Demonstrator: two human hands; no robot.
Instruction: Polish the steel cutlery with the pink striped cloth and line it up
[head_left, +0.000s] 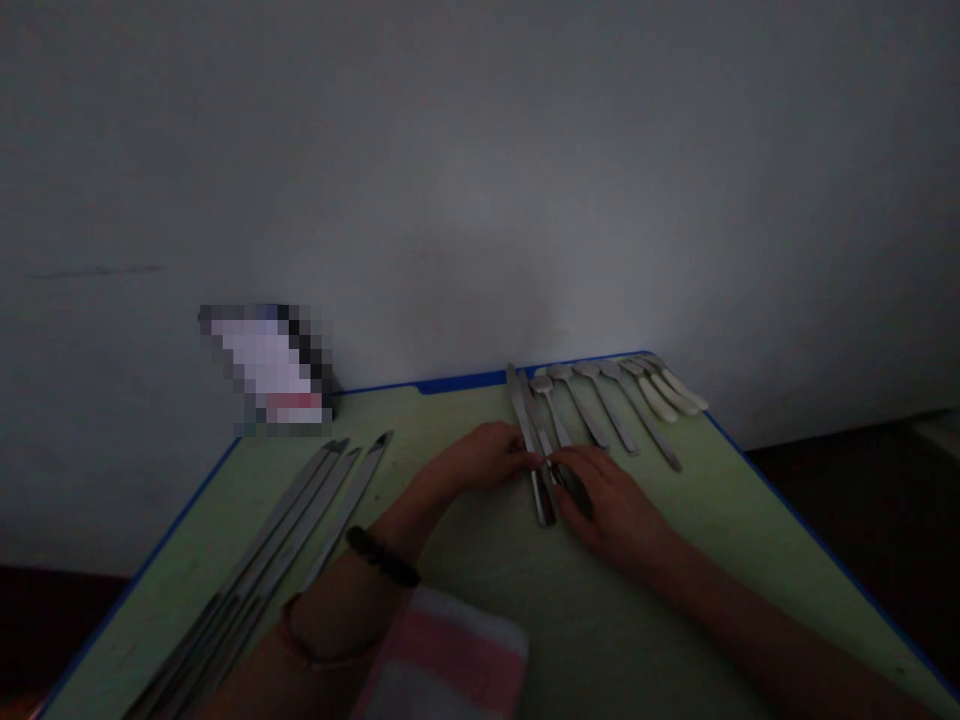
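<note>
Two table knives (523, 415) lie side by side, handles toward me, just left of a row of spoons. My left hand (491, 455) reaches in from the left, its fingertips pinched on the knives around mid-length. From the other side, my right hand (611, 505) bends its fingers over the knives and the small spoon (551, 405) beside them. The fingertips of both hands nearly meet. A dark metal piece (574, 488) shows under the right fingers; its kind is hard to tell in the dim light.
Several spoons (611, 415) and forks with pale handles (679, 393) continue the row rightward. Long metal knives (277, 540) lie at left. A blurred-out device (270, 365) leans on the wall (465, 180). A pink-and-white cloth (457, 650) sits at the near edge of the table (705, 500).
</note>
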